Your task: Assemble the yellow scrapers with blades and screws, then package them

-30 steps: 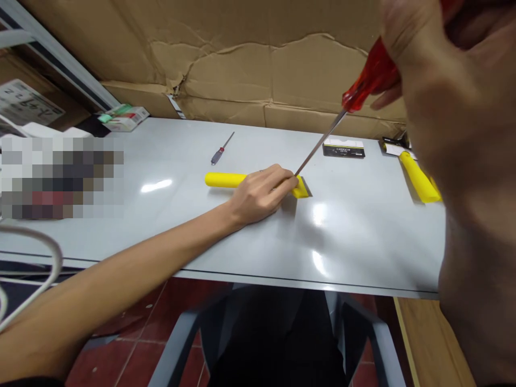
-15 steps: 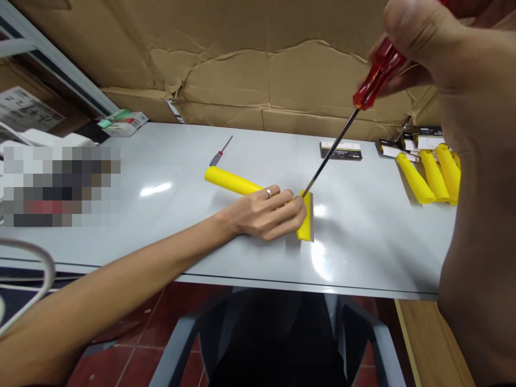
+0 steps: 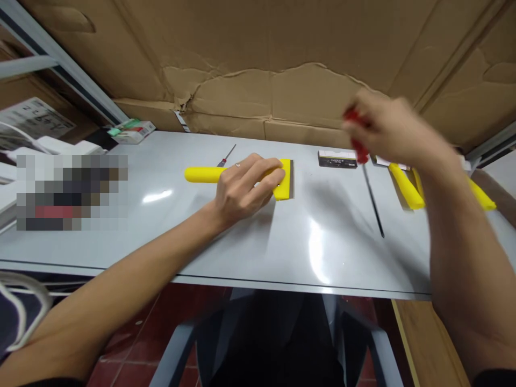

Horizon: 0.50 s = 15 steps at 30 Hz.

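Observation:
My left hand [image 3: 248, 185] is wrapped round a yellow scraper [image 3: 285, 185] near its head. The scraper's plain handle points left, and a grey metal blade runs along the right edge of its head. Off to the right, my right hand [image 3: 377, 126], somewhat blurred, grips a screwdriver [image 3: 357, 141] by its red handle. The long shaft slants down to the right, with its tip apart from the scraper. Behind the scraper handle lies a smaller screwdriver [image 3: 227, 156] with a grey and red handle.
A small black and white box [image 3: 337, 159] lies near the table's back edge. More yellow scrapers [image 3: 406, 187] are at the right, partly behind my right arm. A cardboard sheet [image 3: 258, 97] stands along the back. White power strips [image 3: 56, 145] and a small carton [image 3: 133, 131] are at the left.
The red screwdriver's tip has come off the scraper, and my right hand has moved away from the camera with it. The scraper now lies straighter, a little further left, still in my left hand.

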Motion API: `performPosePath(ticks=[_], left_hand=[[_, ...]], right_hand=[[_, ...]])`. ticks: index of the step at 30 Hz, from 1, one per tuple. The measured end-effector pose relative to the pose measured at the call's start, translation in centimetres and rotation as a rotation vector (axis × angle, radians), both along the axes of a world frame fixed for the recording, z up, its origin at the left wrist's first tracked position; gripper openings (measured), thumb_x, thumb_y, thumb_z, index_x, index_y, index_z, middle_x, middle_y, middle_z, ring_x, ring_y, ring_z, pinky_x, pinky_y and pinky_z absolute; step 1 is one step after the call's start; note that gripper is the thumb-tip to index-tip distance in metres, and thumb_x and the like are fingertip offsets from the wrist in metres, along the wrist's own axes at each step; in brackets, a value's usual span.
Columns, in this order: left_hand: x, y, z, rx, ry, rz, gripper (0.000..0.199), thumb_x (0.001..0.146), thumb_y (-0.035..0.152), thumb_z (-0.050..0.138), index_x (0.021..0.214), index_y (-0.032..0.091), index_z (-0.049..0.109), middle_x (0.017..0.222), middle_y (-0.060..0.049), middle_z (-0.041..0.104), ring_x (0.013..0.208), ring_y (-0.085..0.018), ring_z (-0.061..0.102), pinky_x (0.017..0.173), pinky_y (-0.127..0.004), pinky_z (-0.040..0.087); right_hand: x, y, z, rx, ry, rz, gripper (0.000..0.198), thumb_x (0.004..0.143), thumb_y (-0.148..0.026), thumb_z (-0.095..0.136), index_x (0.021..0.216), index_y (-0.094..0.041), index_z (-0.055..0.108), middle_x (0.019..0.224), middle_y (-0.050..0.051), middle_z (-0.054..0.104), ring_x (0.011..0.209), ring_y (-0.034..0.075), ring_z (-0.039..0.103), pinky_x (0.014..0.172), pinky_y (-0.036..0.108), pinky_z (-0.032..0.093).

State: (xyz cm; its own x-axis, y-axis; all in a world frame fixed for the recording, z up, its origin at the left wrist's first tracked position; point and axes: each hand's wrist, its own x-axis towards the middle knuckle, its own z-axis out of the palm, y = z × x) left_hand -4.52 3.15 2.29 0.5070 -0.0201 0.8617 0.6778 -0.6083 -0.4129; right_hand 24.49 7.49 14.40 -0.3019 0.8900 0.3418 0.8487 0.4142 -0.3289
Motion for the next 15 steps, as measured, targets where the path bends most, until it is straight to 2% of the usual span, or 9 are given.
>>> performPosePath(ticks=[1, 3, 5, 8, 11, 13, 15], left_hand=[[-0.2, 0.1, 0.0, -0.016, -0.023, 0.017, 0.019, 0.096, 0.008, 0.058, 0.108, 0.023, 0.058, 0.093, -0.005, 0.075, 0.071, -0.016, 0.061, 0.057, -0.029, 0.050], [-0.6, 0.4, -0.2, -0.051, -0.050, 0.041, 0.020, 0.097, 0.008, 0.058, 0.110, 0.024, 0.058, 0.093, -0.005, 0.074, 0.073, -0.017, 0.062, 0.060, -0.031, 0.051], [-0.9, 0.7, -0.4, -0.103, -0.074, 0.028, 0.020, 0.098, 0.009, 0.057, 0.112, 0.023, 0.058, 0.093, -0.006, 0.073, 0.077, -0.018, 0.064, 0.066, -0.032, 0.054], [-0.9, 0.8, -0.2, -0.210, -0.158, -0.063, 0.018, 0.098, 0.015, 0.063, 0.114, 0.023, 0.060, 0.094, -0.007, 0.072, 0.082, -0.019, 0.066, 0.071, -0.032, 0.055], [-0.6, 0.5, 0.5, -0.318, -0.342, -0.143, 0.011, 0.098, 0.022, 0.068, 0.108, 0.024, 0.063, 0.092, -0.004, 0.071, 0.084, -0.019, 0.067, 0.077, -0.032, 0.056], [-0.3, 0.0, 1.2, -0.434, -0.507, -0.161, 0.005, 0.098, 0.026, 0.068, 0.101, 0.023, 0.065, 0.093, -0.003, 0.071, 0.084, -0.017, 0.067, 0.078, -0.031, 0.055], [-0.1, -0.5, 1.8, -0.598, -0.681, -0.198, 0.011, 0.098, 0.033, 0.070, 0.096, 0.022, 0.066, 0.090, -0.002, 0.069, 0.076, -0.015, 0.065, 0.071, -0.029, 0.054]], right_hand=[[-1.0, 0.4, -1.1, -0.081, -0.088, 0.047, 0.027, 0.098, -0.036, 0.066, 0.113, -0.015, 0.068, 0.082, 0.000, 0.068, 0.076, 0.009, 0.061, 0.084, 0.027, 0.050], [-2.9, 1.2, -3.4, -0.331, -0.312, 0.179, 0.029, 0.104, -0.037, 0.054, 0.125, -0.020, 0.064, 0.071, -0.001, 0.064, 0.065, 0.011, 0.058, 0.077, 0.026, 0.049], [-4.2, 1.6, -5.4, -0.468, -0.440, 0.227, 0.034, 0.105, -0.040, 0.049, 0.133, -0.024, 0.060, 0.071, 0.001, 0.065, 0.063, 0.013, 0.057, 0.071, 0.026, 0.045], [-5.3, 1.3, -7.1, -0.573, -0.501, 0.278, 0.039, 0.103, -0.047, 0.051, 0.137, -0.028, 0.056, 0.075, 0.002, 0.067, 0.067, 0.015, 0.060, 0.070, 0.025, 0.041], [-5.4, 1.0, -7.4, -0.587, -0.521, 0.333, 0.043, 0.101, -0.055, 0.053, 0.136, -0.029, 0.057, 0.082, 0.003, 0.070, 0.073, 0.015, 0.063, 0.069, 0.024, 0.041], [-4.9, 1.4, -7.1, -0.492, -0.555, 0.292, 0.050, 0.100, -0.064, 0.052, 0.137, -0.031, 0.059, 0.096, 0.006, 0.072, 0.078, 0.015, 0.065, 0.070, 0.024, 0.043], [-3.9, 2.3, -6.8, -0.356, -0.592, 0.193, 0.051, 0.101, -0.060, 0.051, 0.142, -0.030, 0.058, 0.113, 0.010, 0.071, 0.091, 0.019, 0.067, 0.077, 0.027, 0.047]])
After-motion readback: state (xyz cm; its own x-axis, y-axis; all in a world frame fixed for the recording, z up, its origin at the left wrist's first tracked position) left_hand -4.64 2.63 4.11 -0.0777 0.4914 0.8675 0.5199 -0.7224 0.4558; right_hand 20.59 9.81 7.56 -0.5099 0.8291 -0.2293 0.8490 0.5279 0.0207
